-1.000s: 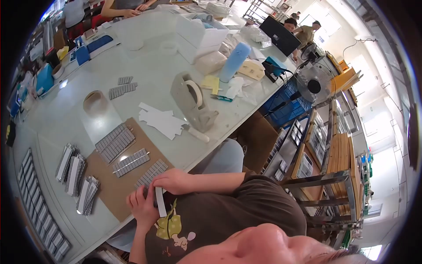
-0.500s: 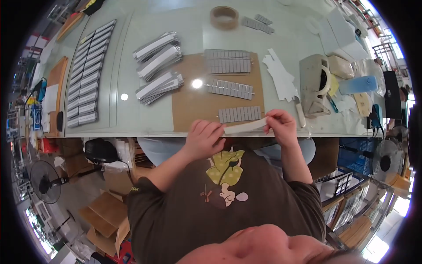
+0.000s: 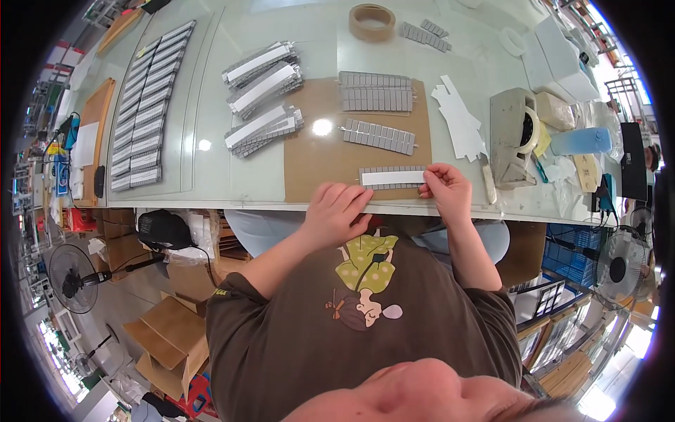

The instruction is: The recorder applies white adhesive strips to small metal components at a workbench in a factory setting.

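The white strip [image 3: 394, 178] lies left to right along a grey bar [image 3: 383, 169], between the hands: right hand [image 3: 448, 193] pinching its near end, left hand [image 3: 339, 211] half open, fingertips by the other.

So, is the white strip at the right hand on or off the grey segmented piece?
On: the white strip lies along the grey segmented piece, whose edges show above and below it.

The white strip's [image 3: 391, 178] right end is hidden by the right grip [image 3: 451, 193]; the strip masks much of the gray segmented piece [image 3: 395, 169] beneath. The tabletop [image 3: 260, 188] is cropped above; distant objects [image 3: 43, 112] at left appear too small to identify.
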The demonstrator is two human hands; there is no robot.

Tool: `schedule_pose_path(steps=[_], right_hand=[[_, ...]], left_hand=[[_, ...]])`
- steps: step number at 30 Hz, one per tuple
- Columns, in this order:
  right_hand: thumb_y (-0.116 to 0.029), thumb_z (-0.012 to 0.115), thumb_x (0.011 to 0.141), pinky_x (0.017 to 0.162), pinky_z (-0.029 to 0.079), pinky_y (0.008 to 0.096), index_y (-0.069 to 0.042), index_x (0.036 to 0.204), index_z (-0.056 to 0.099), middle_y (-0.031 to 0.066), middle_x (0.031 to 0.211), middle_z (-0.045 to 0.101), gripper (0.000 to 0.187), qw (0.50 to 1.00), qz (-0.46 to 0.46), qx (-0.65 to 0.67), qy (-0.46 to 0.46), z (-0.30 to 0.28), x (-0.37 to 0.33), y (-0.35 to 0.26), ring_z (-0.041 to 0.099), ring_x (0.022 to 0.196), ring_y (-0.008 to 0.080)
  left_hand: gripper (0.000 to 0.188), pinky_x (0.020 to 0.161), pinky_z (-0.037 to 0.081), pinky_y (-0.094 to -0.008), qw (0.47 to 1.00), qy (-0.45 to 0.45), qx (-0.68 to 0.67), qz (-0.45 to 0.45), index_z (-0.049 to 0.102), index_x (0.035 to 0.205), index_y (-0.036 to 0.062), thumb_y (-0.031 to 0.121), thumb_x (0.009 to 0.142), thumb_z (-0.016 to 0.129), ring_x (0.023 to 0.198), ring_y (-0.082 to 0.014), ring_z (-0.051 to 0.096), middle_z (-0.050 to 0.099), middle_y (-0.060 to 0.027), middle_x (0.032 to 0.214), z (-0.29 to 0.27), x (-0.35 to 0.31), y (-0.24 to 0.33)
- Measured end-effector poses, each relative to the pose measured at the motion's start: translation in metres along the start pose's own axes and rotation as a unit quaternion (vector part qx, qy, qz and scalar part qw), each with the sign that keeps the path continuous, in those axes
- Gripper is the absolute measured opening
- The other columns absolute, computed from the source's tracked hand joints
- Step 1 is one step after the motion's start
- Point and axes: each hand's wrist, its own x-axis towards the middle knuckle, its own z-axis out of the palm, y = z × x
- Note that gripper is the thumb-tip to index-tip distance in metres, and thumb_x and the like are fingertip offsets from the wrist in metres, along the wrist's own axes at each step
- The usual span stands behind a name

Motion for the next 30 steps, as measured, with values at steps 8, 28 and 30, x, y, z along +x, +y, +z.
schedule_pose_path(steps=[8,28,30], right_hand=[[-0.003,0.070,0.096,0.060,0.056,0.0231,0.002,0.109,0.069,0.0040,0.085,0.069,0.014,1.000,-0.006,-0.006,-0.002,0.0028,-0.0005,0.0016,0.066,0.068,0.0088],[-0.005,0.070,0.097,0.058,0.054,0.0227,0.003,0.110,0.068,0.0034,0.085,0.069,0.016,1.000,-0.001,-0.018,-0.008,0.0030,0.0013,0.0012,0.066,0.067,0.0081],[-0.005,0.070,0.097,0.058,0.055,0.0226,0.002,0.111,0.068,0.0038,0.086,0.069,0.016,1.000,0.002,-0.012,0.001,0.0031,-0.0007,-0.0007,0.066,0.068,0.0082]], left_hand=[[0.045,0.099,0.045,-0.0413,1.000,0.002,0.004,0.002,0.070,0.119,0.0106,0.026,0.077,0.079,0.109,-0.0206,0.058,0.064,-0.0012,0.117,0.0022,-0.0006,0.0004],[0.049,0.099,0.045,-0.0430,1.000,-0.013,-0.012,-0.006,0.070,0.120,0.0092,0.026,0.075,0.079,0.115,-0.0249,0.057,0.063,-0.0043,0.123,0.0014,-0.0006,0.0008],[0.048,0.099,0.044,-0.0431,1.000,-0.017,-0.015,-0.014,0.070,0.121,0.0099,0.026,0.076,0.079,0.116,-0.0253,0.056,0.062,-0.0042,0.124,0.0023,-0.0010,0.0004]])
